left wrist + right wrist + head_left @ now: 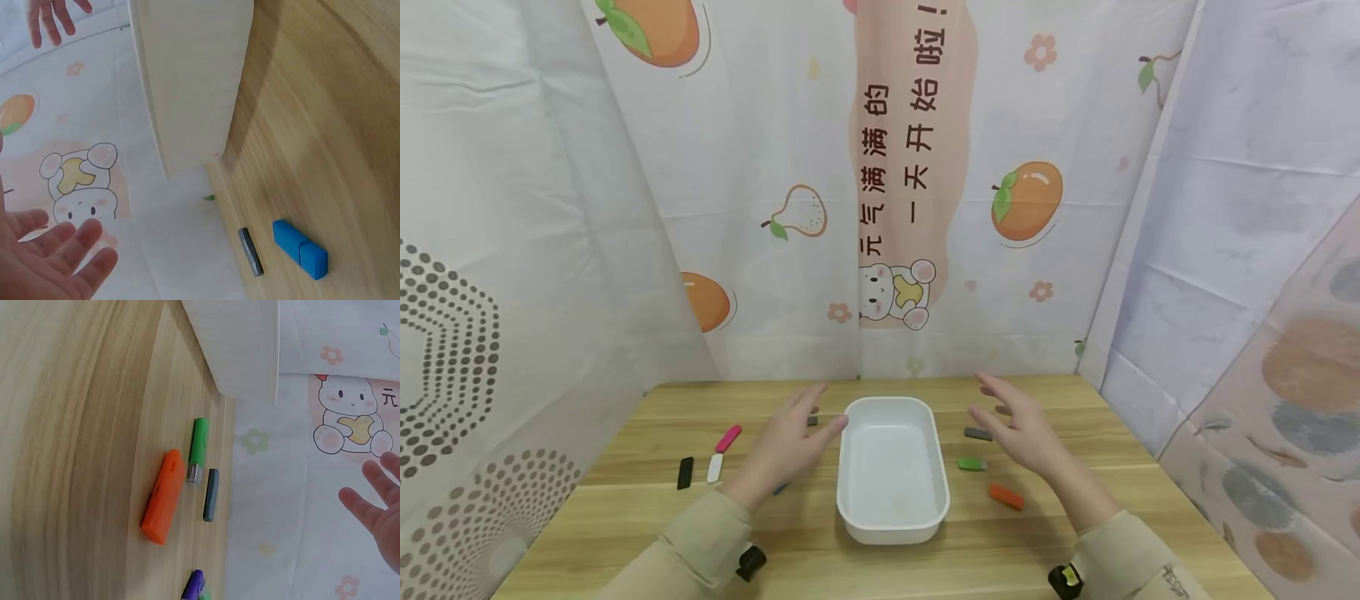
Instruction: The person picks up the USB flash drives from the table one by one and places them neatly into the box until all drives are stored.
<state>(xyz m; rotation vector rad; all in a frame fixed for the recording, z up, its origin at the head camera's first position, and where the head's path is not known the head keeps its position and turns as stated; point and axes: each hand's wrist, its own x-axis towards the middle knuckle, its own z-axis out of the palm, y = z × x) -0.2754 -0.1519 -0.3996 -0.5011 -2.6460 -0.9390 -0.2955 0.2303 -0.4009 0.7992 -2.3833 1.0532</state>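
A white rectangular plastic bin (pixel 892 535) stands on the wooden table between my two hands, with nothing inside. My left hand (pixel 787 443) hovers at its left side, fingers spread and holding nothing. Below that hand lies a blue capped USB stick (pixel 300 249), mostly hidden in the head view, near a dark grey stick (pixel 250 251). To the bin's right my right hand (pixel 1021 427) is raised with fingers apart, also holding nothing. Near it lie a green USB stick (pixel 198 447) with a metal plug, an orange stick (pixel 164 497) and another dark grey stick (pixel 212 495).
At the table's left lie a pink stick (pixel 728 438), a white stick (pixel 715 468) and a black stick (pixel 685 472). A purple stick (pixel 194 584) shows at the right wrist view's lower edge. Printed curtains (pixel 760 292) hang behind and at both sides of the table.
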